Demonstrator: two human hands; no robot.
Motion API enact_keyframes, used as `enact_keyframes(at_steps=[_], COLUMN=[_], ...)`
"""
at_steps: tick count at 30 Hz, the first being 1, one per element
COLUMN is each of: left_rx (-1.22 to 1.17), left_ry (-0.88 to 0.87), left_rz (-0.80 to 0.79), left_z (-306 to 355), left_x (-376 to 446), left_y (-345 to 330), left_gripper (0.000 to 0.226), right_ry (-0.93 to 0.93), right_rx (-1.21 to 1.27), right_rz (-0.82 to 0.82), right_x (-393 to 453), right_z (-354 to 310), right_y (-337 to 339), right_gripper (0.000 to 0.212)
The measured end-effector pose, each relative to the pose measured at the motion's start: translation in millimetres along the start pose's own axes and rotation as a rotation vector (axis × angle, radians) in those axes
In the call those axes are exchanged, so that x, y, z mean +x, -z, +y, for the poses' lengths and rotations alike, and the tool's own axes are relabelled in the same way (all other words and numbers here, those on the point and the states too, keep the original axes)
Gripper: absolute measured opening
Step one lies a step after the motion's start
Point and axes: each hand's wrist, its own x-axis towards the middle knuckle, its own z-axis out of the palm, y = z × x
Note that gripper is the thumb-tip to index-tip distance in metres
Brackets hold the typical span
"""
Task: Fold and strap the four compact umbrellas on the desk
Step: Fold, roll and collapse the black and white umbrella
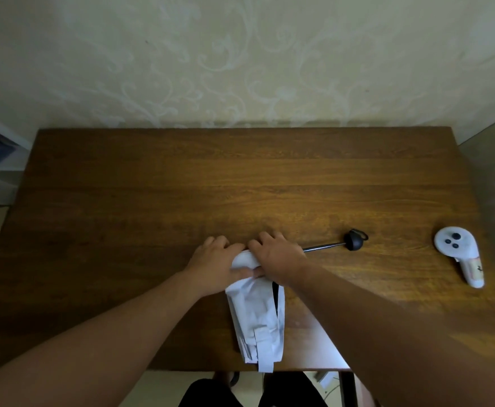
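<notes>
Both hands sit close together near the middle of the desk (152,177), on top of one white umbrella (256,315).

The left hand (214,265) lies on the left side of the umbrella's far end. Its fingers (221,242) are bent and curl over the cloth, and its thumb presses on the white cloth by the right hand's thumb. It grips the bunched cloth.

The right hand (275,257) lies just beside it, on the right side of that same end. Its fingers (266,237) are bent down over the top of the cloth, and its thumb pinches the cloth from the near side. It grips the umbrella too. The two hands touch each other at the thumbs.

The umbrella's white cloth runs from the hands toward the near edge of the desk. It lies flat in long folds, and a loose white strap (265,355) hangs a little past the desk edge. A thin black strip shows on the right side of the cloth.

A thin metal rod (324,247) sticks out from under the right hand toward the right. At its end is a round black handle (353,240) with a small loop, lying on the desk.

Far to the right, well apart from the umbrella, a white controller (457,254) with dark buttons lies on the desk.
</notes>
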Motion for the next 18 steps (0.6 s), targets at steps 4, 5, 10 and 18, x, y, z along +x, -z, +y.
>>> enact_keyframes(at_steps=[4, 5, 10, 18], left_rx=[0.01, 0.014, 0.026, 0.004], left_ry=[-0.094, -0.092, -0.043, -0.061], left_rz=[-0.036, -0.033, -0.093, -0.099], left_z=[-4, -1, 9, 13], left_x=[2, 1, -2, -29], left_y=[14, 14, 22, 83], left_gripper=[0.055, 0.048, 0.043, 0.048], right_ry=[0.057, 0.07, 0.103, 0.092], right_rx=[0.075, 0.079, 0.123, 0.242], right_rz=[-0.06, -0.054, -0.12, -0.046], right_x=[8, 8, 2, -26], right_z=[6, 7, 3, -17], right_y=[6, 7, 27, 83], right_gripper=[0.046, 0.044, 0.044, 0.056])
